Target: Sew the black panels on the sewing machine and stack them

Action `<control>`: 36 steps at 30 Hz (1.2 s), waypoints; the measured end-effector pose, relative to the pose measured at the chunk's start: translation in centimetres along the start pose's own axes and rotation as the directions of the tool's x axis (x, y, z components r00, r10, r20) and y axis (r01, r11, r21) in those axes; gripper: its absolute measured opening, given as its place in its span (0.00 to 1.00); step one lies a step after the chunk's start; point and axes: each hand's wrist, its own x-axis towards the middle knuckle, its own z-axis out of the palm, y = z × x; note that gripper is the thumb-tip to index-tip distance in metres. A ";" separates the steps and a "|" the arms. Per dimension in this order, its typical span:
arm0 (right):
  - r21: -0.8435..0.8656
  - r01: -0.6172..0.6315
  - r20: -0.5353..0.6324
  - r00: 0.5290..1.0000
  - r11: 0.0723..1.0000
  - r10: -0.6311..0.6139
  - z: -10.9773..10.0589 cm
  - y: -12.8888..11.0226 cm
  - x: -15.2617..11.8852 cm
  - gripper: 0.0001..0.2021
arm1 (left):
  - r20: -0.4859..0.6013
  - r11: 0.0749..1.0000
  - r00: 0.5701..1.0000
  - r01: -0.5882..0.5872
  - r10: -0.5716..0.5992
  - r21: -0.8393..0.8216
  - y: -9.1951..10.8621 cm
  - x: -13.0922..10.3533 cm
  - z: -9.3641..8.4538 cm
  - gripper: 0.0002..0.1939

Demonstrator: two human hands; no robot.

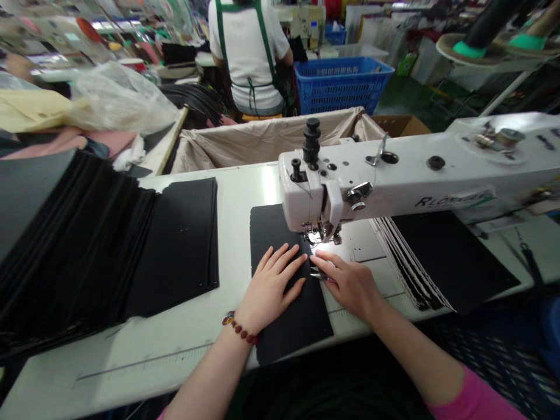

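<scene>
A black fabric panel [271, 233] lies on the white table [144, 344] and runs under the presser foot [321, 234] of a white sewing machine [394, 178]. My left hand [271, 286] rests flat on the panel, fingers spread. My right hand [347, 283] sits at the panel's right edge just in front of the foot, and small metal snips [317, 273] show under its fingers. A red bead bracelet [240, 329] is on my left wrist.
A fanned pile of black panels [87, 251] fills the table's left side. Another stack [437, 256] lies right of the needle under the machine arm. Behind the table stands a cloth-lined bin [262, 140]. A person in a green apron [249, 52] sits beside a blue crate [341, 84].
</scene>
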 end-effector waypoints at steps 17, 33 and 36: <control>0.008 0.018 -0.026 0.999 1.000 -0.018 0.0 0.0 -0.1 0.27 | -0.036 1.000 0.999 0.015 -0.016 -0.018 -0.2 0.0 0.2 0.22; 0.020 0.029 -0.038 0.999 0.999 -0.028 0.4 0.2 -0.2 0.29 | -0.082 0.999 0.996 0.030 -0.032 -0.027 -0.5 0.0 0.6 0.21; 0.028 0.035 -0.044 0.998 0.999 -0.034 0.5 0.3 -0.3 0.29 | -0.093 0.999 0.995 0.042 -0.044 -0.027 -0.5 0.1 0.6 0.21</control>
